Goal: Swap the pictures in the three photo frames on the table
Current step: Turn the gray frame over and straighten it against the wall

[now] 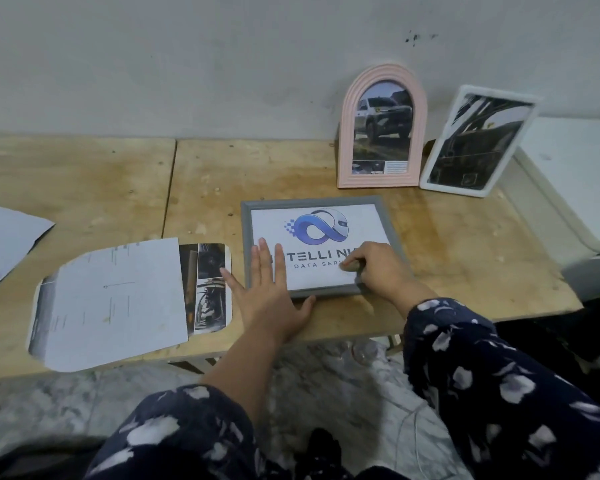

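Observation:
A grey photo frame lies flat near the table's front edge, holding a white sheet with a blue logo. My left hand lies flat, fingers spread, over the frame's lower left corner. My right hand is curled at the frame's lower right corner, fingertips pinched on the sheet's edge. A pink arched frame with a car picture stands against the wall. Beside it leans a white rectangular frame with a dark picture.
Loose cut-out pictures lie left of the grey frame, partly under a white sheet. Another sheet sits at the far left. A white appliance fills the right side. The wooden table ends just below my hands.

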